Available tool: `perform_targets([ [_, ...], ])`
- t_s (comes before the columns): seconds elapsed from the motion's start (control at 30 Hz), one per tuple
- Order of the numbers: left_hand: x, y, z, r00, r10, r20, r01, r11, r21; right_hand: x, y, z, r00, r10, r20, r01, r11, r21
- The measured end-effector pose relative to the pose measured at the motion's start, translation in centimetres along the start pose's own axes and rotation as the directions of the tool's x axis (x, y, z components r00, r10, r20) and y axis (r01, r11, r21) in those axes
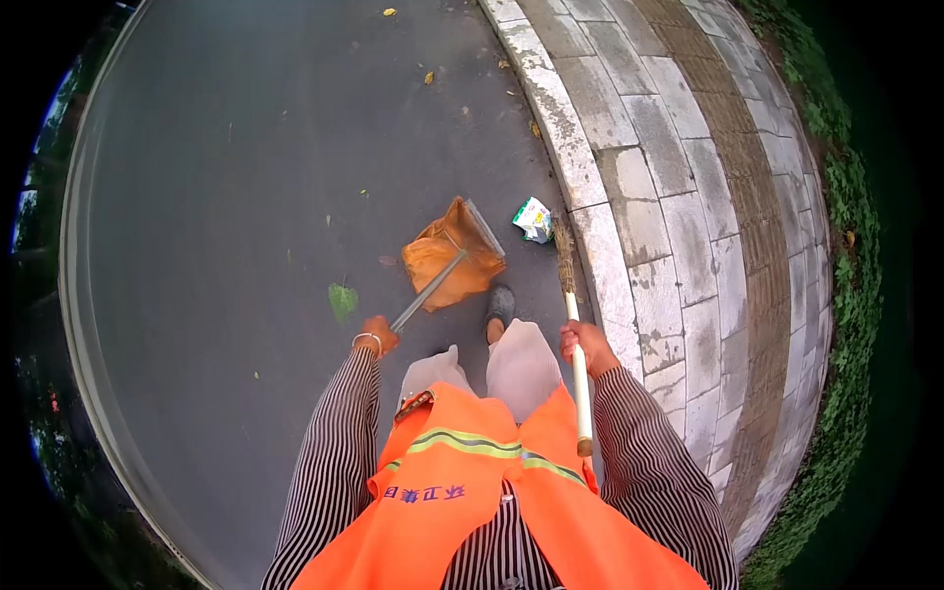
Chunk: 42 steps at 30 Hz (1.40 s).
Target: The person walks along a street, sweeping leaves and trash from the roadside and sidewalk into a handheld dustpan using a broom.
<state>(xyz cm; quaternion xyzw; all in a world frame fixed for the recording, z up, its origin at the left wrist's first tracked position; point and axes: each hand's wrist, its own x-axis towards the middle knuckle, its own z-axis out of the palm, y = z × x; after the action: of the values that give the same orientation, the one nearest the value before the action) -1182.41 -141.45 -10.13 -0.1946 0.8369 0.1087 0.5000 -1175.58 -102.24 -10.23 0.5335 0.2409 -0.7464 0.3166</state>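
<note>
Viewing remotely, I record two hands: the left, arm extended forward, closed around one metal handle of one orange dustpan bag; the right, forearm angled inward, fist wrapped round one broom. One crumpled carton lies on the asphalt between bag and kerb, beside the bristles.

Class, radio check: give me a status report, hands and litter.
Left hand on dustpan handle. Right hand gripping broom. Crumpled wrapper on road between orange dustpan bag and kerb.
</note>
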Motion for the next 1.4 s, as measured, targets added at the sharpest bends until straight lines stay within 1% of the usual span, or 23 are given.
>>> perform_targets([
  [0.03, 1.0, 1.3, -0.2, 1.000, -0.015, 0.021, 0.016, 1.000, -0.015, 0.3, 0.2, 0.2, 1.000, 0.019, 0.008, -0.018, 0.995, -0.097],
  [0.1, 4.5, 3.5, 0.0, 0.999, 0.046, -0.012, -0.045, 0.996, 0.076, -0.2, 0.0, 1.4, 0.994, 0.049, -0.094, -0.073, 0.960, -0.271],
  [0.17, 6.5, 5.3, -1.0, 1.000, 0.005, 0.027, -0.007, 0.997, 0.074, -0.6, 0.0, 1.8, 0.990, 0.042, -0.134, -0.105, 0.856, -0.507],
  [0.2, 6.6, 6.0, -1.5, 0.997, -0.030, 0.064, 0.025, 0.997, 0.076, -1.1, -0.2, 1.9, 0.988, 0.056, -0.143, -0.123, 0.851, -0.510],
  [0.27, 5.8, 6.5, -3.4, 0.994, -0.061, 0.086, 0.057, 0.997, 0.056, -2.5, -0.9, 1.8, 0.986, 0.087, -0.143, -0.165, 0.653, -0.740],
  [0.3, 5.6, 6.5, -4.3, 0.993, -0.080, 0.088, 0.078, 0.996, 0.034, -2.8, -1.6, 1.5, 0.985, 0.095, -0.144, -0.171, 0.639, -0.749],
  [0.33, 6.8, 5.3, -3.6, 0.998, -0.053, 0.017, 0.053, 0.999, -0.001, -3.1, -2.4, 1.0, 0.978, 0.173, -0.119, -0.205, 0.658, -0.725],
  [0.37, 6.9, 4.4, -3.4, 0.997, -0.071, 0.015, 0.072, 0.997, -0.015, -3.3, -2.9, 0.7, 0.964, 0.252, -0.089, -0.240, 0.673, -0.700],
  [0.43, 5.7, 2.0, -2.4, 1.000, -0.017, -0.003, 0.017, 1.000, 0.011, -6.3, -3.8, 1.8, 0.954, 0.280, -0.109, -0.279, 0.688, -0.670],
  [0.5, 4.3, -2.1, -1.1, 1.000, -0.029, 0.000, 0.028, 0.987, -0.156, -9.4, -4.4, 1.5, 0.962, 0.249, -0.114, -0.257, 0.681, -0.686],
  [0.6, 0.9, -6.1, -1.2, 0.994, -0.097, 0.044, 0.107, 0.892, -0.439, -14.9, -6.1, 1.8, 0.961, 0.268, -0.069, -0.256, 0.766, -0.590],
  [0.7, -1.3, -8.6, -1.9, 0.992, -0.115, 0.050, 0.118, 0.717, -0.687, -18.0, -8.4, 3.1, 0.976, 0.213, 0.042, -0.172, 0.878, -0.448],
  [0.77, -2.5, -8.9, -2.9, 0.993, -0.117, 0.034, 0.103, 0.649, -0.754, -17.2, -10.2, 4.0, 0.953, 0.235, 0.192, -0.168, 0.935, -0.311],
  [0.83, -3.4, -8.7, -4.1, 0.997, -0.078, -0.011, 0.025, 0.442, -0.897, -14.5, -11.6, 6.1, 0.907, 0.241, 0.346, -0.241, 0.970, -0.043],
  [0.9, -3.6, -8.7, -4.9, 0.995, -0.096, -0.017, 0.012, 0.291, -0.957, -11.1, -13.3, 9.7, 0.864, 0.253, 0.435, -0.300, 0.953, 0.041],
  [0.97, -4.1, -8.4, -6.4, 0.989, -0.145, -0.030, -0.001, 0.201, -0.980, -7.7, -15.2, 14.4, 0.864, 0.245, 0.441, -0.280, 0.960, 0.014],
  [1.03, -2.8, -8.7, -7.5, 0.983, -0.173, -0.064, -0.031, 0.186, -0.982, -5.2, -17.2, 20.2, 0.920, 0.221, 0.322, -0.234, 0.972, -0.001],
  [1.1, -1.0, -8.7, -9.8, 0.974, -0.204, -0.101, -0.067, 0.168, -0.984, -1.5, -19.5, 24.1, 0.873, 0.296, 0.388, -0.386, 0.905, 0.181],
  [1.13, 0.1, -8.5, -11.5, 0.962, -0.237, -0.135, -0.088, 0.197, -0.976, -0.1, -20.6, 26.0, 0.873, 0.287, 0.395, -0.376, 0.911, 0.170],
  [1.2, 3.0, -8.1, -15.1, 0.936, -0.298, -0.187, -0.122, 0.224, -0.967, 2.2, -22.5, 29.9, 0.874, 0.284, 0.395, -0.418, 0.853, 0.312],
  [1.3, 7.5, -8.1, -21.3, 0.904, -0.350, -0.247, -0.166, 0.244, -0.955, 6.0, -24.5, 33.0, 0.873, 0.236, 0.427, -0.425, 0.798, 0.428],
  [1.33, 7.8, -7.5, -24.1, 0.907, -0.345, -0.240, -0.163, 0.239, -0.957, 6.8, -25.0, 33.9, 0.907, 0.199, 0.371, -0.367, 0.804, 0.467],
  [1.4, 7.7, -6.0, -31.1, 0.847, -0.387, -0.364, -0.160, 0.468, -0.869, 8.7, -26.1, 35.6, 0.911, 0.205, 0.358, -0.373, 0.781, 0.501],
])
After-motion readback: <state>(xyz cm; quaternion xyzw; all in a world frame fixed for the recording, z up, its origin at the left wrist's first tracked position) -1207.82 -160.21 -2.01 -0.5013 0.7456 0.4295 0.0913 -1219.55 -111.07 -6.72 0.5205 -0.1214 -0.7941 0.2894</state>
